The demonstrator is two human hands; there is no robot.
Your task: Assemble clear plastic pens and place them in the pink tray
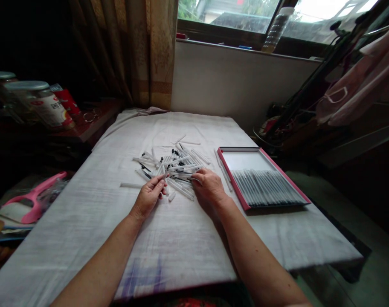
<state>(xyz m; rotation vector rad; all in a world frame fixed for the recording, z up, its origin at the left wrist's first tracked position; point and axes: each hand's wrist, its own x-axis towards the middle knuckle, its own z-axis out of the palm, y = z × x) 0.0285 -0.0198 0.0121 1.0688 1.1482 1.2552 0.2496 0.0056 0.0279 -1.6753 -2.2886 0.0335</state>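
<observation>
A loose heap of clear pen barrels [181,187], dark refills and small black pen parts [173,152] lies on the cloth. At the heap's near side, my left hand [149,195] has its thumb and fingers pinched together. My right hand [207,184] is closed too, its fingertips at the heap's right side. A slim pen [181,172] with a dark core stretches between the fingertips of both hands. Its ends are hidden by the fingers. Just below lies a short clear cap [172,196].
To the right, a pink-edged box [239,187] holds a row of pens [268,187]; a clear barrel [224,172] lies along its left side. White cloth [169,247] covers the table. Jars [47,106] stand on a side table at left, above pink-handled scissors [33,198].
</observation>
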